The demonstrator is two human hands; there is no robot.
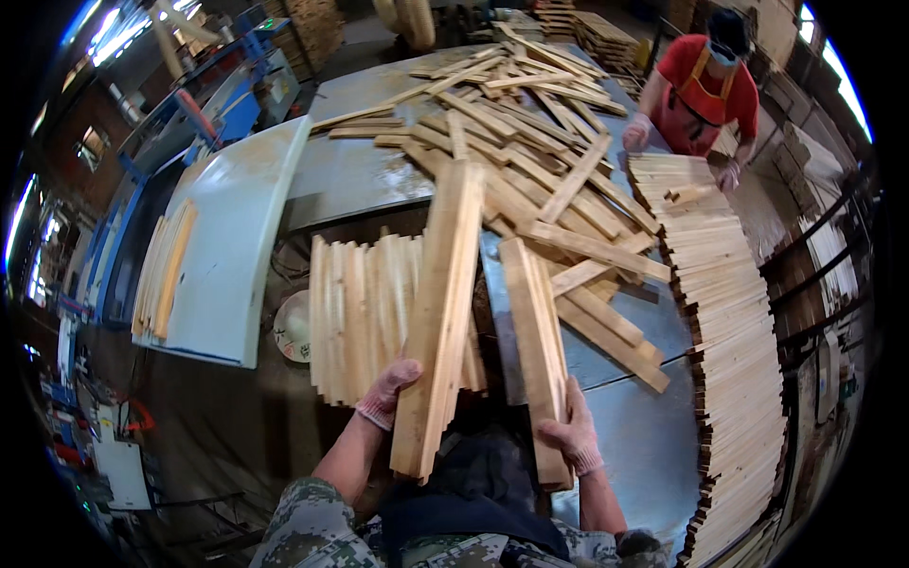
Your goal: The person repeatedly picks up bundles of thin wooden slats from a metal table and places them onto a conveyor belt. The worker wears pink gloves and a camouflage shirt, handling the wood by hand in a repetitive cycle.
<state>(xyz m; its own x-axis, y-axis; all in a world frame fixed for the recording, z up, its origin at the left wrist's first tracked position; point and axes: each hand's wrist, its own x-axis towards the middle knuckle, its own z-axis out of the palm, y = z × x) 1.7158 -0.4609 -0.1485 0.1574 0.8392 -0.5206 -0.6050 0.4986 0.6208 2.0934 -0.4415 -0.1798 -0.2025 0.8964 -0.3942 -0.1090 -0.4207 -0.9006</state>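
My left hand point(390, 393), in a pale knitted glove, is closed on the left side of a thick bundle of wooden slats point(438, 312). The bundle tilts up and away from me. In a matching glove, my right hand point(574, 434) grips a smaller bundle of slats point(535, 346) near its lower end, thumb across the wood. The fingers of both hands are partly hidden by the slats. Beyond the two bundles, a loose heap of slats point(559, 185) lies crisscrossed on the grey metal table point(355, 175).
Upright slats point(365, 312) stand packed left of my bundle, beside a round basin point(292, 327). Further left, a pale panel point(237, 227) carries several slats. A long row of slats point(739, 350) lines the table's right side, where a co-worker in red point(696, 104) touches its far end.
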